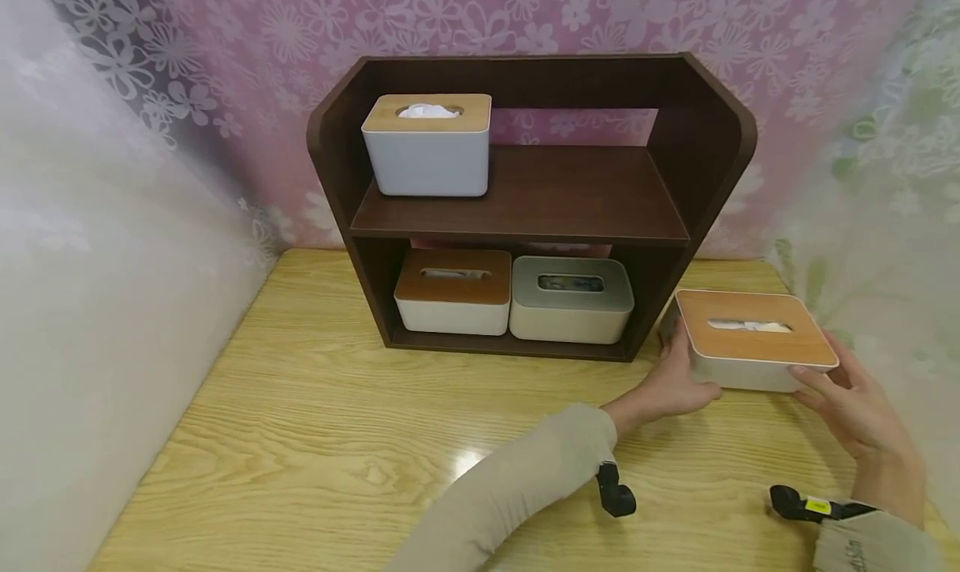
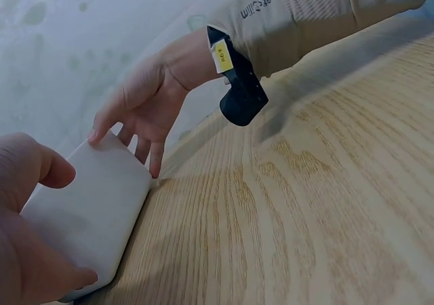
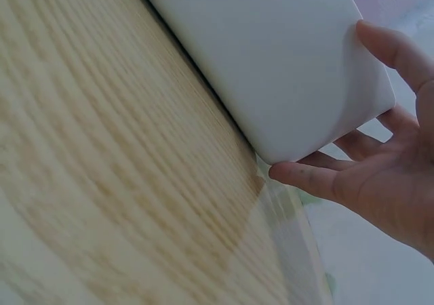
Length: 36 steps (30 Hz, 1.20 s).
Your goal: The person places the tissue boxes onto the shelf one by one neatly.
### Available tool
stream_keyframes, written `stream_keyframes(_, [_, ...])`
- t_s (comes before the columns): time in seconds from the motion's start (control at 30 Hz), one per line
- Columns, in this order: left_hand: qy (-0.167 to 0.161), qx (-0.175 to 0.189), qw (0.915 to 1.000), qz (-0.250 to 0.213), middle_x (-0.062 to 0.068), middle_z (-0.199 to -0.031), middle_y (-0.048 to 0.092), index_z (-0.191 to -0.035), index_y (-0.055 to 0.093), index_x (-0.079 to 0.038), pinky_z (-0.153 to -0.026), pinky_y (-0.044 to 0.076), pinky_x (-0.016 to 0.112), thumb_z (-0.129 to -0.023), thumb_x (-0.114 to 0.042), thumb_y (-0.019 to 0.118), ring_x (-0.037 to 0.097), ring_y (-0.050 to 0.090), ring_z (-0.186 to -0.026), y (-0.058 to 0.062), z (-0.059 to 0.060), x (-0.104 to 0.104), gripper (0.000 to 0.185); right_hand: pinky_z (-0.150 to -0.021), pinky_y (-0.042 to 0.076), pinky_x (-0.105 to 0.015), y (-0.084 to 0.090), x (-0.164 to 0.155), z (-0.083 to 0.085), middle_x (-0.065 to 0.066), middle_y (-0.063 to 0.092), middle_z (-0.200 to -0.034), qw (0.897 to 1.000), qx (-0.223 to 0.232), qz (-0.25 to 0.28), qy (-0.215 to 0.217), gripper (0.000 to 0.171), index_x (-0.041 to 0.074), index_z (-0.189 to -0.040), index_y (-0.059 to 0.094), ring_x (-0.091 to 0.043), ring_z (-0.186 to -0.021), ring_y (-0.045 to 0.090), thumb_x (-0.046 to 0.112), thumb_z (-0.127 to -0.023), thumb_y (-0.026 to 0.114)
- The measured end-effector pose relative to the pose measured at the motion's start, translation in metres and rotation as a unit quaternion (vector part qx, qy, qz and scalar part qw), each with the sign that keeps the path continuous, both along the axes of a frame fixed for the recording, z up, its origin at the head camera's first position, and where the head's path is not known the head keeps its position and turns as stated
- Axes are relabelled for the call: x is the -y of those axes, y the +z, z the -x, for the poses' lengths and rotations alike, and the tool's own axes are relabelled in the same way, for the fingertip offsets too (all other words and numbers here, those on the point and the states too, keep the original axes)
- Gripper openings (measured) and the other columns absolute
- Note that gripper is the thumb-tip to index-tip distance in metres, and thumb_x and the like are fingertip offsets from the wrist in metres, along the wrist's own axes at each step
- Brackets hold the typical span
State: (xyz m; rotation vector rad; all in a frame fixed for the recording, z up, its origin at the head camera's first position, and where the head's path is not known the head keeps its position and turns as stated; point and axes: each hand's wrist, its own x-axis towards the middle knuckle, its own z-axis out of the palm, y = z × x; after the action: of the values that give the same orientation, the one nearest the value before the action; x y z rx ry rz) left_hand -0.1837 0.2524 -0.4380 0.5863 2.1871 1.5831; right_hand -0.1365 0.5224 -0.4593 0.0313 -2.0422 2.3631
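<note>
A tissue box (image 1: 757, 328) with a light wooden lid and white body is on the table at the right, beside the shelf. My left hand (image 1: 681, 380) holds its left end, fingers along the side and thumb low at the front. At the other end my right hand (image 1: 855, 397) grips the corner, its thumb at the front edge near the lid. In the right wrist view, the fingers of that hand spread along the end of the white body (image 3: 271, 61). Tissue shows in the lid's slot.
A dark brown two-tier shelf (image 1: 525, 237) stands against the flowered wall. On its upper tier is a tall tissue box (image 1: 431, 159). Below sit a brown-lidded box (image 1: 452, 313) and a grey-lidded box (image 1: 572, 322). A pale wall (image 1: 892, 222) rises close on the right.
</note>
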Motion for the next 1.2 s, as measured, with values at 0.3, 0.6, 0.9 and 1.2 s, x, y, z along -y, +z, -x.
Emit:
stream_keyframes(0.3, [0.002,-0.023,0.9993,0.028,0.005,-0.165,0.012,-0.161,0.003,-0.018,-0.108,0.033,0.022,-0.082,-0.018,0.070,0.015,0.017,-0.149,0.003,0.001,0.008,0.104,-0.075,0.057,-0.025,-0.001,0.011,-0.002,0.009,0.007,-0.164,0.998,0.023,0.045,-0.023,0.079,0.032,-0.160,0.013,0.003,-0.100,0.061,-0.005,-0.100,0.048])
stream_keyframes(0.6, [0.000,-0.131,0.9879,0.083,0.004,-0.161,0.020,-0.161,0.004,-0.021,-0.108,0.033,0.024,-0.090,-0.019,0.062,0.016,0.025,-0.144,0.003,-0.003,0.015,0.092,-0.071,0.057,-0.025,0.002,0.018,-0.011,0.007,0.031,-0.151,0.997,-0.015,0.044,-0.054,0.078,0.030,-0.160,0.018,0.003,-0.101,0.058,-0.007,-0.099,0.050])
stream_keyframes(0.9, [0.026,-0.186,0.9797,0.070,0.006,-0.156,0.029,-0.161,0.010,-0.022,-0.108,0.032,0.025,-0.092,-0.024,0.057,0.016,0.034,-0.137,0.010,-0.007,0.020,0.084,-0.074,0.056,-0.021,0.015,0.022,-0.018,0.006,0.018,-0.163,0.995,-0.068,0.052,-0.060,0.078,0.025,-0.160,0.023,0.002,-0.105,0.059,-0.014,-0.097,0.047])
stream_keyframes(1.2, [0.027,-0.177,0.9835,0.023,0.003,-0.158,0.025,-0.160,0.006,-0.031,-0.102,0.036,0.024,-0.087,-0.022,0.060,0.014,0.027,-0.138,0.022,-0.023,0.026,0.091,-0.075,0.054,-0.016,0.029,0.026,-0.032,0.000,0.037,-0.151,0.988,-0.141,-0.017,-0.059,0.079,0.014,-0.159,0.025,-0.003,-0.109,0.057,-0.023,-0.092,0.044])
